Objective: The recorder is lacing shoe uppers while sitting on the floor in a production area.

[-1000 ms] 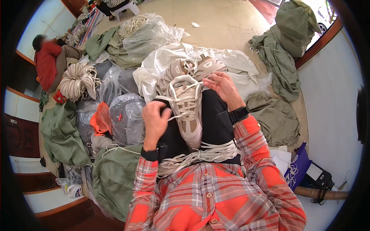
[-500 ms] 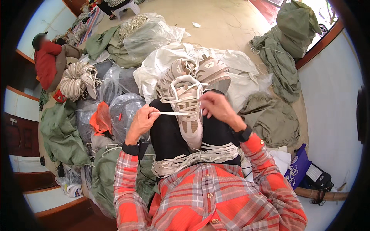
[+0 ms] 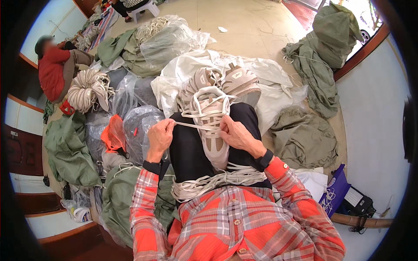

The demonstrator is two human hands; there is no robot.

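Observation:
A beige and white sneaker (image 3: 215, 154) stands on my lap between my thighs, toe toward me. Its pale shoelace (image 3: 191, 125) stretches taut from the eyelets toward the left. My left hand (image 3: 160, 135) is closed, pinching the end of that lace. On the sneaker's right side, my right hand (image 3: 238, 135) has its fingertips pinched together against the eyelet edge; what lies between them is hidden. Across my lap lies a loose bundle of pale laces (image 3: 217, 180). Beyond the sneaker sit more beige shoes (image 3: 239, 80), heaped together.
White sheeting (image 3: 278, 82) lies under the heaped shoes. To the left are clear plastic bags (image 3: 141, 122), an orange bag (image 3: 114, 132) and a stacked bundle of shoes (image 3: 87, 91). Green sacks (image 3: 305, 135) lie right. A person in red (image 3: 53, 71) sits at far left.
My right hand has come in from beside the shoe to press its fingertips at the eyelets. My left hand has shifted slightly left and up, still holding the lace taut.

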